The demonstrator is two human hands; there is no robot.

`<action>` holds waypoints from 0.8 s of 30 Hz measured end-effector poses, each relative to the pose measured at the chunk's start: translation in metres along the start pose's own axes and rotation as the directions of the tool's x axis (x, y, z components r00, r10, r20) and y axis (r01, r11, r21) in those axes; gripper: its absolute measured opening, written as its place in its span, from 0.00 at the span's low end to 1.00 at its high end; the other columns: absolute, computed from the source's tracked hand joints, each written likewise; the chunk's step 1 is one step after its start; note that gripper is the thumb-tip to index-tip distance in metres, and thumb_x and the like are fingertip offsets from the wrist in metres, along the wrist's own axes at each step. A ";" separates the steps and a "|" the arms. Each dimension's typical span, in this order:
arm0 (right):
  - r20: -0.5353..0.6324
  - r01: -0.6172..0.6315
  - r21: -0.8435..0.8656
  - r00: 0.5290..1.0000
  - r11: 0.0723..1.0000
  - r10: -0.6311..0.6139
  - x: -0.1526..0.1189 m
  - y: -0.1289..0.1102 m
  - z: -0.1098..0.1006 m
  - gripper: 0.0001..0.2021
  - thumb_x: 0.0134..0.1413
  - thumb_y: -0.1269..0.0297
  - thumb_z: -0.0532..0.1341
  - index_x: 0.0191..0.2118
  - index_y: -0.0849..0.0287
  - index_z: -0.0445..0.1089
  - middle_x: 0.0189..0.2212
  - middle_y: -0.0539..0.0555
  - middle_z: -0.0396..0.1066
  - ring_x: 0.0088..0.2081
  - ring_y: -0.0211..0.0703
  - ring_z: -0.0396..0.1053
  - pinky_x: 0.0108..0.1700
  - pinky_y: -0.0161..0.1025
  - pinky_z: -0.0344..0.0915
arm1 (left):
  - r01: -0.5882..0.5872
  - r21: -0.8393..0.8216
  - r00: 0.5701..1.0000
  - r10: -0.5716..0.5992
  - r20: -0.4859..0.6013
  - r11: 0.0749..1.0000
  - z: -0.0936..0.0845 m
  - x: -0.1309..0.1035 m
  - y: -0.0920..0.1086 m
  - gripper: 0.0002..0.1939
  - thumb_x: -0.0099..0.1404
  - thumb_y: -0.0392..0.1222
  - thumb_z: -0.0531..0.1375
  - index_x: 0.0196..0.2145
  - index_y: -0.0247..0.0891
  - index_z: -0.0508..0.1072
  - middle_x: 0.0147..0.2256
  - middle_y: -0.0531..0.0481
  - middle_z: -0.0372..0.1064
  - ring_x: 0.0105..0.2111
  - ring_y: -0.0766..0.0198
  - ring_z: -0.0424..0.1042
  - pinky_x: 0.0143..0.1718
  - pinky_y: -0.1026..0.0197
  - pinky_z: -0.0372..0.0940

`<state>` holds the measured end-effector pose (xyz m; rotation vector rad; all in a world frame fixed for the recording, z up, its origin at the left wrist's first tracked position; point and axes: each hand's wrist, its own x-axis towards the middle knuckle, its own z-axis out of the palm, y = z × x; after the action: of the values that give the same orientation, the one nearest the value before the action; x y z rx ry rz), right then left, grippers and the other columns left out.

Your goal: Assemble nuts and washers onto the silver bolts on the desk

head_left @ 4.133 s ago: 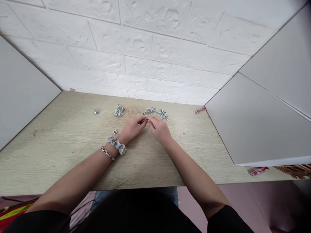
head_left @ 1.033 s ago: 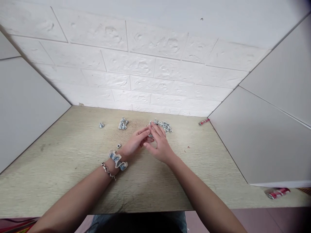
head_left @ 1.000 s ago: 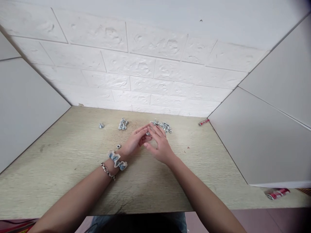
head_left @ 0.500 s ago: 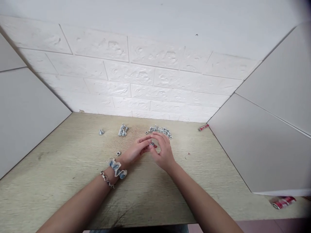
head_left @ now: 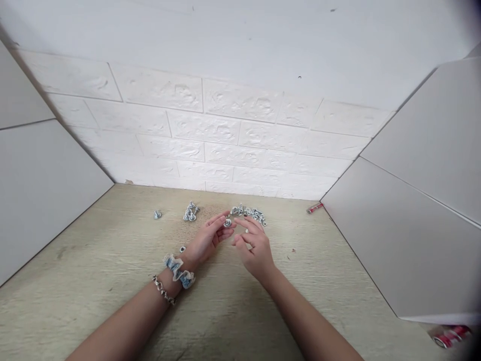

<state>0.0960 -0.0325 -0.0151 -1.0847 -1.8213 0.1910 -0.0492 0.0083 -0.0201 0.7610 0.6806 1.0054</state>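
My left hand (head_left: 208, 237) grips a small silver bolt assembly (head_left: 227, 222) between thumb and fingers, its round end facing up. To its right, my right hand (head_left: 255, 245) is apart from the bolt, fingers spread and nothing visible between them. Behind my hands lies a loose pile of silver bolts and nuts (head_left: 256, 214). A cluster of several bolts (head_left: 191, 212) sits farther left, and a single bolt (head_left: 157, 214) lies beyond it. One nut (head_left: 182, 249) rests beside my left wrist.
The pale wooden table (head_left: 93, 260) meets a white brick-patterned wall (head_left: 221, 129). Grey panels (head_left: 379, 225) stand on both sides. A small red cylinder (head_left: 314, 208) lies at the back right corner, and another (head_left: 451, 336) lies at the lower right.
My right hand has come off the bolt and its fingers have spread. My left hand still holds the bolt. The camera view has tilted slightly, so the scene sits lower.
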 end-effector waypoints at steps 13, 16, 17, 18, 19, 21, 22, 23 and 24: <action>0.121 -0.028 -0.154 0.992 0.988 0.047 -0.002 0.006 0.007 0.17 0.52 0.66 0.54 0.49 0.59 0.66 0.56 0.56 0.57 0.56 0.51 0.52 0.58 0.52 0.49 | 0.039 0.084 0.980 -0.055 0.194 0.996 0.001 0.000 -0.011 0.29 0.56 0.43 0.64 0.54 0.37 0.62 0.41 0.44 0.68 0.37 0.64 0.69 0.40 0.64 0.63; 0.122 -0.029 -0.175 0.991 0.984 0.051 -0.003 0.007 0.009 0.17 0.53 0.66 0.53 0.48 0.59 0.68 0.56 0.55 0.57 0.56 0.51 0.51 0.58 0.51 0.49 | 0.047 0.086 0.987 -0.060 0.150 0.995 -0.002 0.001 -0.010 0.30 0.54 0.43 0.65 0.54 0.37 0.63 0.41 0.45 0.68 0.36 0.65 0.68 0.39 0.65 0.63; 0.119 -0.032 -0.178 0.991 0.984 0.054 -0.003 0.007 0.010 0.16 0.54 0.66 0.53 0.48 0.59 0.68 0.56 0.55 0.58 0.56 0.51 0.52 0.58 0.50 0.49 | 0.048 0.089 0.988 -0.060 0.139 0.995 -0.002 0.001 -0.010 0.30 0.54 0.43 0.65 0.54 0.37 0.63 0.40 0.45 0.68 0.35 0.66 0.68 0.39 0.65 0.63; 0.115 -0.036 -0.179 0.992 0.983 0.057 -0.003 0.008 0.010 0.16 0.55 0.66 0.53 0.47 0.59 0.69 0.55 0.54 0.58 0.56 0.50 0.52 0.58 0.50 0.49 | 0.049 0.092 0.990 -0.061 0.130 0.995 -0.002 0.001 -0.009 0.30 0.54 0.43 0.65 0.54 0.37 0.63 0.39 0.46 0.69 0.35 0.66 0.68 0.38 0.66 0.63; 0.110 -0.039 -0.179 0.992 0.983 0.059 -0.003 0.009 0.010 0.15 0.55 0.66 0.52 0.46 0.59 0.69 0.55 0.54 0.59 0.56 0.50 0.53 0.58 0.50 0.50 | 0.051 0.095 0.991 -0.062 0.121 0.994 -0.001 0.001 -0.008 0.29 0.55 0.43 0.65 0.53 0.37 0.64 0.39 0.46 0.69 0.34 0.67 0.68 0.38 0.66 0.63; 0.095 -0.039 -0.175 0.994 0.984 0.057 -0.002 0.010 0.010 0.14 0.55 0.67 0.52 0.45 0.59 0.70 0.54 0.54 0.60 0.55 0.49 0.54 0.57 0.49 0.50 | 0.054 0.103 0.992 -0.065 0.104 0.993 0.001 0.000 -0.006 0.28 0.56 0.43 0.64 0.53 0.37 0.64 0.38 0.47 0.69 0.32 0.69 0.67 0.37 0.66 0.63; 0.087 -0.038 -0.170 0.995 0.985 0.053 -0.002 0.011 0.010 0.13 0.55 0.67 0.53 0.44 0.58 0.70 0.54 0.54 0.61 0.55 0.49 0.54 0.57 0.49 0.51 | 0.054 0.106 0.993 -0.064 0.096 0.993 0.002 0.000 -0.006 0.27 0.56 0.43 0.64 0.53 0.37 0.64 0.38 0.47 0.69 0.32 0.69 0.67 0.37 0.66 0.63; 0.077 -0.037 -0.165 0.996 0.986 0.050 -0.001 0.012 0.009 0.13 0.55 0.67 0.53 0.43 0.58 0.70 0.53 0.54 0.62 0.54 0.48 0.55 0.57 0.49 0.51 | 0.050 0.107 0.994 -0.060 0.087 0.993 0.003 -0.001 -0.006 0.27 0.56 0.43 0.64 0.53 0.37 0.64 0.38 0.47 0.69 0.32 0.69 0.67 0.38 0.67 0.63; 0.066 -0.036 -0.159 0.997 0.987 0.047 -0.001 0.013 0.009 0.12 0.54 0.67 0.53 0.41 0.57 0.71 0.51 0.54 0.64 0.53 0.48 0.56 0.57 0.49 0.52 | 0.045 0.105 0.995 -0.053 0.081 0.993 0.004 -0.001 -0.006 0.27 0.56 0.42 0.64 0.53 0.37 0.64 0.39 0.47 0.69 0.33 0.69 0.67 0.38 0.67 0.63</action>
<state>0.0969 -0.0224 -0.0273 -1.2409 -1.9020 0.1123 -0.0431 0.0042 -0.0226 0.8685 0.6792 0.8936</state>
